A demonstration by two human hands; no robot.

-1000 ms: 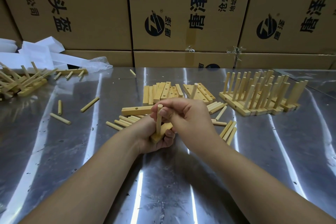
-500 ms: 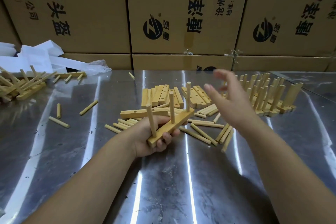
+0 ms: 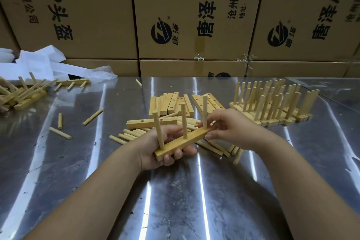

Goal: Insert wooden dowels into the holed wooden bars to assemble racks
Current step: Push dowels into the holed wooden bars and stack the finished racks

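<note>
Right grip (image 3: pixel 229 128) back at rectangular pale-wood bar (image 3: pixel 194 138), pinching its end; left grip (image 3: pixel 150 144) wraps bar, three round dowels (image 3: pixel 183 121) upright.

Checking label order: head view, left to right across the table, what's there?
Jumbled rack pile → loose dowels → left hand gripping three-dowel bar → right hand pinching its far end → upright finished racks.

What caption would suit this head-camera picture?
Left hand grips a three-dowel wooden bar while right hand pinches its far end above the steel table.
</note>
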